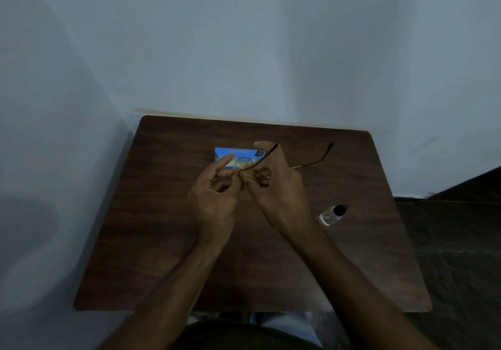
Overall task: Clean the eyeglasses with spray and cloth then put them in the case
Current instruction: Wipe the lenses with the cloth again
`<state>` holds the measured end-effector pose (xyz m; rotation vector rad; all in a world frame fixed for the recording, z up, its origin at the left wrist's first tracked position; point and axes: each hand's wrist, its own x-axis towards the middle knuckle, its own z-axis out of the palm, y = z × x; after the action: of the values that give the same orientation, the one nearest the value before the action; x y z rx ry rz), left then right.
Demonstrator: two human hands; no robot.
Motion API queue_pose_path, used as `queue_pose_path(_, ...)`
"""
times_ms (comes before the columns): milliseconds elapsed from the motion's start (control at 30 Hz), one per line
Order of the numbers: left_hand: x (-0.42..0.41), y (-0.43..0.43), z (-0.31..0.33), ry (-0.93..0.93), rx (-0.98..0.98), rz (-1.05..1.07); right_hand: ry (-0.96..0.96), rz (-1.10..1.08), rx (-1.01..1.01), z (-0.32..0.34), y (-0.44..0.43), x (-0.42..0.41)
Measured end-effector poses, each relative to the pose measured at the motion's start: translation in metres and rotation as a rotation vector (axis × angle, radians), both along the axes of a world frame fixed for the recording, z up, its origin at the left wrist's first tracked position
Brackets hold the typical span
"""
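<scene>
Thin wire-framed eyeglasses (pixel 315 161) are held above the middle of the brown table (pixel 151 214), their dark temple arms pointing away and to the right. My left hand (pixel 214 195) pinches the frame at one lens rim. My right hand (pixel 279 187) holds a small tan cloth (pixel 250 176) against the glasses. A blue case (pixel 234 152) lies flat on the table just behind my hands, partly hidden by them. A small clear spray bottle (pixel 332 215) with a black cap lies on its side to the right of my right wrist.
The table stands in a corner against pale bluish walls (pixel 244 51). A dark floor (pixel 461 241) shows at the right. The scene is dim. My lap shows below the table's near edge.
</scene>
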<state>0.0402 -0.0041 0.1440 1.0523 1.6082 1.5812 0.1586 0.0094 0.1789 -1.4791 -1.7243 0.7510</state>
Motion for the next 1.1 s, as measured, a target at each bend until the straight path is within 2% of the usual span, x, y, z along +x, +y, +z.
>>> queue_pose_path(67, -0.001, -0.003, -0.002, -0.017, -0.018, 0.009, -0.121, 0.001, 0.017, -0.007, -0.001, 0.010)
queue_pose_path(167, -0.001, 0.000, -0.005, -0.064, -0.011, 0.001, -0.363, -0.154, 0.171, -0.012, 0.006, 0.026)
queue_pose_path(267, 0.003, 0.002, -0.003, -0.027, -0.019, -0.004, -0.463, -0.203, 0.224, -0.010, 0.011, 0.025)
queue_pose_path(400, 0.000, 0.003, -0.011, -0.047, -0.035, 0.014, -0.388, -0.100, 0.115, -0.017, 0.005, 0.017)
queue_pose_path(533, -0.001, 0.003, -0.014, -0.044, -0.038, -0.017, -0.584, -0.185, 0.189, -0.020, 0.014, 0.026)
queue_pose_path(633, 0.004, 0.004, -0.012, -0.011, -0.045, -0.008, -0.550, -0.104, 0.224, -0.021, 0.015, 0.016)
queue_pose_path(700, 0.000, 0.007, -0.016, -0.075, -0.074, 0.003, -0.526, -0.057, 0.235, -0.025, 0.011, 0.013)
queue_pose_path(867, 0.003, 0.006, -0.015, -0.153, -0.120, 0.012, -0.617, -0.164, 0.196, -0.021, 0.021, 0.018)
queue_pose_path(1033, -0.001, 0.011, -0.021, -0.232, -0.139, 0.049, -0.471, -0.062, 0.134, -0.016, 0.015, 0.009)
queue_pose_path(1100, -0.003, 0.010, -0.022, -0.272, -0.155, 0.051, -0.551, -0.075, 0.160, -0.021, 0.017, 0.016)
